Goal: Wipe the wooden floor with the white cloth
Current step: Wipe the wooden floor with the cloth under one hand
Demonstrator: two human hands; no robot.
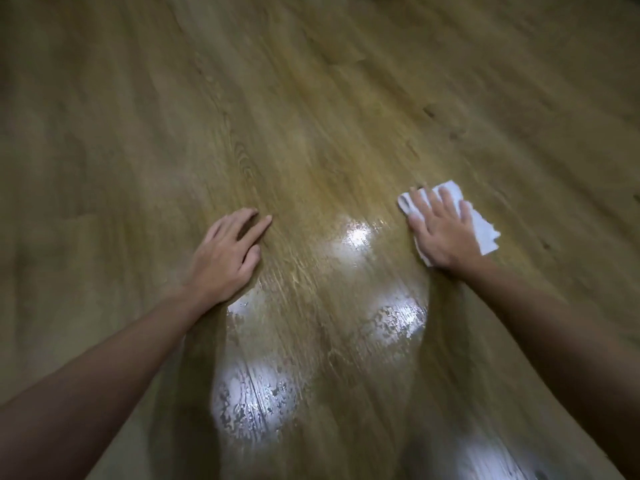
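The wooden floor fills the whole view, its brown planks running away from me. A white cloth lies flat on the floor at the right. My right hand presses down on it with spread, straight fingers, and the cloth sticks out past the fingertips and to the right of the hand. My left hand rests flat on the bare floor at the left with straight fingers and holds nothing.
Shiny wet patches reflect light on the planks between and below my forearms, with a small bright one between the hands. Bare planks stretch off on all sides.
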